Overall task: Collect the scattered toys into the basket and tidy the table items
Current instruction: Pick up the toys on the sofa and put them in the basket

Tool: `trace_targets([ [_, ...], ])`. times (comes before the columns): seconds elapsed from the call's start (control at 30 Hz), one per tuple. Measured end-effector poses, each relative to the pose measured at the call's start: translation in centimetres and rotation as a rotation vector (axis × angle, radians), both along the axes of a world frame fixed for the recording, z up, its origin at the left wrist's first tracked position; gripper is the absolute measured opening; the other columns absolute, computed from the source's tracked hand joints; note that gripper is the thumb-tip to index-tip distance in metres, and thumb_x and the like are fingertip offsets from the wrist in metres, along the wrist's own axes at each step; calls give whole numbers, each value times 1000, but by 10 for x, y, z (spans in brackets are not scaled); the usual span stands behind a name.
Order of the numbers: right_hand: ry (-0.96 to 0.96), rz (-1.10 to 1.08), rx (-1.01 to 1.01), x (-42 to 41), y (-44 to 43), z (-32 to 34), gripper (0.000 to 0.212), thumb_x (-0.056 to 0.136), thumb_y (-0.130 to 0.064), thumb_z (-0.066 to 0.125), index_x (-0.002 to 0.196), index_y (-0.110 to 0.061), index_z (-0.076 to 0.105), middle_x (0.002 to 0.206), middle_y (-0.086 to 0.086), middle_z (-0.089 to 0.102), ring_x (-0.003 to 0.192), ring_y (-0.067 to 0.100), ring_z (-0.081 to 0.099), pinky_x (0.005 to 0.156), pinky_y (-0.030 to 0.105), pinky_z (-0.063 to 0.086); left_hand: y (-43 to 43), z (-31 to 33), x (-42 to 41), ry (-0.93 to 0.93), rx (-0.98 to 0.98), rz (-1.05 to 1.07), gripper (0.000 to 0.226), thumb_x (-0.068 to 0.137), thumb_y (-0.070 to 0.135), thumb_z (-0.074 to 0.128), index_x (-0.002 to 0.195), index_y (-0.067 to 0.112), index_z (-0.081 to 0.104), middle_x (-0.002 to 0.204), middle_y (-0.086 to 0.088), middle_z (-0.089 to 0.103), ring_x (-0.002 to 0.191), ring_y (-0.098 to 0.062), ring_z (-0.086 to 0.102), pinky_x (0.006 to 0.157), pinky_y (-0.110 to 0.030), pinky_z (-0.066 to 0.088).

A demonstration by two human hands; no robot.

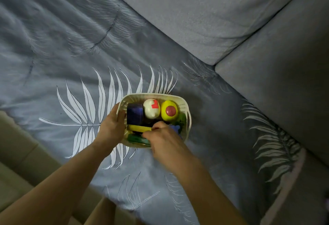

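A cream plastic basket sits on a leaf-patterned blue-grey cloth. Inside lie a dark blue block, a white egg-shaped toy with a red mark, a yellow ball with a red cap, a yellow piece, a green piece and a green toy at the right wall. My left hand grips the basket's left rim. My right hand reaches into the basket from the near side, fingers pinched at the yellow piece; what it holds is blurred. A blue toy peeks out beside it.
The cloth spreads wide to the left and far side of the basket. Grey sofa cushions rise behind and to the right. A beige floor or surface shows at the lower left past the cloth's edge.
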State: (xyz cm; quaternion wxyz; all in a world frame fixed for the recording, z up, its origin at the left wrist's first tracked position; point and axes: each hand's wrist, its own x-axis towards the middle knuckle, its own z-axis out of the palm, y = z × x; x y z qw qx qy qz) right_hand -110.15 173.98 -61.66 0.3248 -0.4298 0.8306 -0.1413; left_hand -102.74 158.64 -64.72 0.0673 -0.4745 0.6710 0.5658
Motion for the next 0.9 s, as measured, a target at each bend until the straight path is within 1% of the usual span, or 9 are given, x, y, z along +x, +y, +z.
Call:
trace_targets([
  [0.13, 127, -28, -197, 10, 2, 2, 42, 81, 1, 61, 117, -19, 64, 118, 5, 63, 119, 24, 48, 96, 40, 47, 0, 1, 0, 9, 47, 19, 18, 94, 54, 36, 94, 52, 54, 100, 1, 67, 95, -28, 65, 81, -57, 53],
  [0.27, 211, -438, -370, -8, 22, 1, 57, 88, -22, 64, 140, -24, 41, 144, -1, 45, 140, 22, 29, 113, 31, 28, 0, 7, -2, 5, 100, 33, 23, 97, 50, 34, 104, 40, 54, 102, -1, 66, 96, -29, 65, 80, -56, 55],
  [0.33, 48, -662, -331, -24, 34, -2, 61, 94, -34, 54, 147, -23, 27, 153, 1, 32, 144, 21, 24, 114, 33, 27, 2, 9, -3, 19, 108, 41, 28, 96, 51, 34, 110, 35, 53, 100, -1, 66, 96, -28, 64, 83, -55, 54],
  [0.4, -79, -738, -230, -34, 40, -13, 57, 98, -36, 43, 149, -26, 19, 152, 2, 34, 138, 22, 34, 107, 32, 34, 5, 8, -4, 40, 98, 49, 29, 97, 48, 34, 114, 32, 52, 96, 3, 64, 96, -25, 63, 87, -52, 52],
  [0.5, -171, -767, -178, -34, 35, -30, 45, 102, -27, 33, 147, -30, 25, 139, 5, 50, 121, 25, 51, 90, 27, 40, 9, 4, -5, 139, 130, 79, 32, 100, 39, 33, 127, 29, 49, 102, 5, 64, 94, -11, 64, 79, -32, 54],
  [0.6, -189, -868, -209, -28, 29, -33, 42, 102, -20, 32, 143, -28, 33, 137, 3, 52, 122, 24, 51, 97, 32, 43, 14, 4, -3, 212, 162, 73, 27, 102, 31, 32, 122, 32, 50, 102, 11, 64, 86, 2, 65, 66, -15, 51],
  [0.73, -207, -879, -205, -22, 28, -2, 48, 100, -11, 35, 145, -28, 32, 138, 5, 51, 123, 21, 51, 100, 32, 44, 9, 25, -5, 156, 125, 107, 24, 101, 34, 35, 99, 37, 59, 88, 10, 69, 91, -14, 68, 73, -36, 54],
  [0.8, -136, -876, -203, -19, 32, 24, 52, 98, -9, 37, 146, -29, 30, 137, 7, 51, 121, 22, 53, 99, 34, 47, 6, 48, -7, 142, 40, 11, 26, 100, 41, 34, 108, 35, 58, 97, 2, 69, 98, -25, 66, 84, -46, 54],
  [0.9, -52, -904, -192, -15, 46, 70, 57, 97, -5, 42, 146, -29, 28, 137, 8, 51, 118, 22, 55, 94, 32, 47, 10, 94, -10, 129, -293, -218, 34, 100, 40, 32, 132, 41, 42, 101, 2, 63, 89, -22, 61, 80, -38, 48],
])
